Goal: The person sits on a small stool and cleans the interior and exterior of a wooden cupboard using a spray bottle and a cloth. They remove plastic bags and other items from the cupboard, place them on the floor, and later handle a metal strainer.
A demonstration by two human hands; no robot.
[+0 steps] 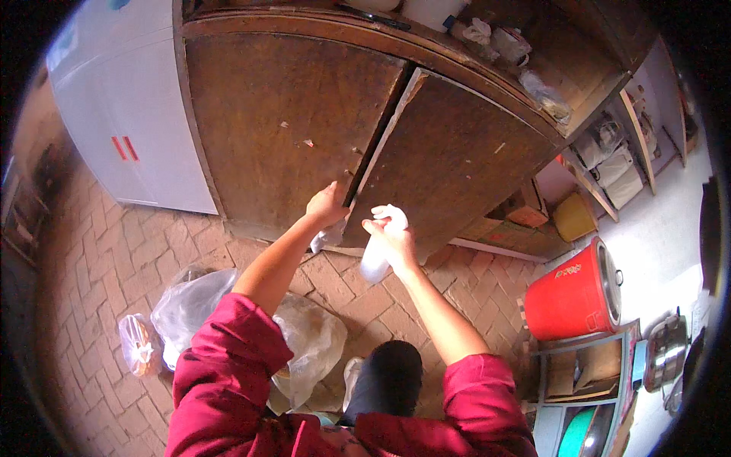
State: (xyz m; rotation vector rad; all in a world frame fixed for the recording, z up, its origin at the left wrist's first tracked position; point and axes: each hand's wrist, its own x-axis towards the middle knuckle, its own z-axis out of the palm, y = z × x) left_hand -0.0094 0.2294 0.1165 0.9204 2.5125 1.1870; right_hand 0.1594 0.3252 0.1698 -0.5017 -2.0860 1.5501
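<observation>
A wooden cabinet with two brown doors stands before me, its left door [274, 125] beside the slightly ajar right door [457, 148]. My left hand [328, 205] is at the gap between the doors, near the lower edge; whether it grips the door edge cannot be told. Just below it, a small crumpled plastic bag [326, 239] hangs, partly hidden. A whitish translucent plastic item [374, 261], perhaps a bag or bottle, is held in my right hand [394, 237] in front of the right door.
Clear plastic bags [311, 337] lie on the brick floor around my feet, with a small tied bag [140, 345] farther left. A white cabinet [125, 114] adjoins at left. A red lidded bucket [565, 297] and a metal rack [542, 377] stand at right.
</observation>
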